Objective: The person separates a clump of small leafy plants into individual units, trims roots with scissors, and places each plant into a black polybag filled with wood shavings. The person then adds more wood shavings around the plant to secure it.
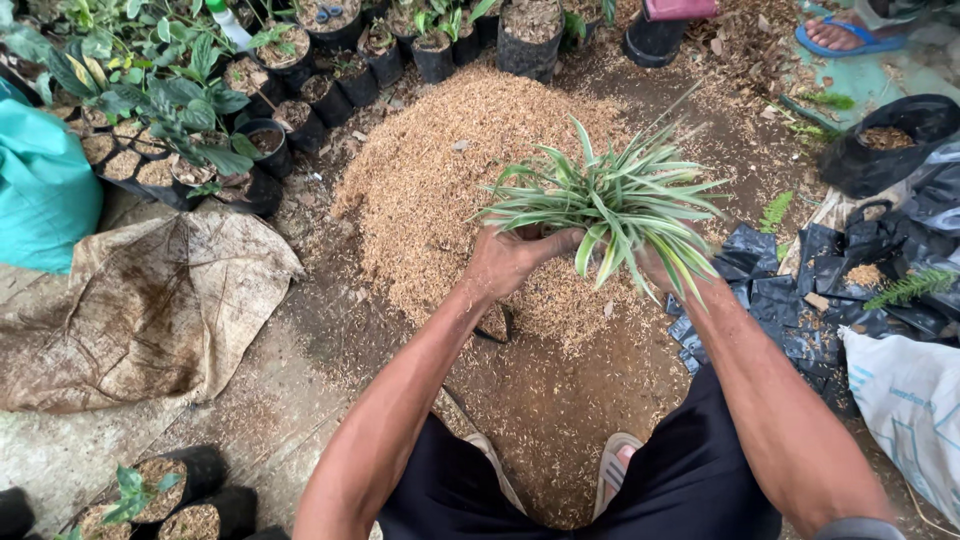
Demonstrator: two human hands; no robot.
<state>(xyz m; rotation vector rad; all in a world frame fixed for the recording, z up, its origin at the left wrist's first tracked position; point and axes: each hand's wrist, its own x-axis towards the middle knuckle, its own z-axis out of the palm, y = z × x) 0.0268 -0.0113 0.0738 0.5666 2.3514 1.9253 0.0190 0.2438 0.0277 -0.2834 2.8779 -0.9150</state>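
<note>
Both hands hold a tuft of green-and-cream striped, narrow-leaved plant (615, 195) above the heap of tan rice husk (470, 170). The left hand (510, 258) is clamped around its base; the right hand (655, 265), half hidden by leaves, seems closed there too. Gripping low at the crown, not the leaves, should spare the blades.

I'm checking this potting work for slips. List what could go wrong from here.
1. Both hands, left hand and right hand, hold the striped-leaf plant at its base; squeezing might snap leaves.
2. It hangs over the husk pile; a dropped plant could land there.
3. Loose black bags beside the right arm may get scattered.
</note>
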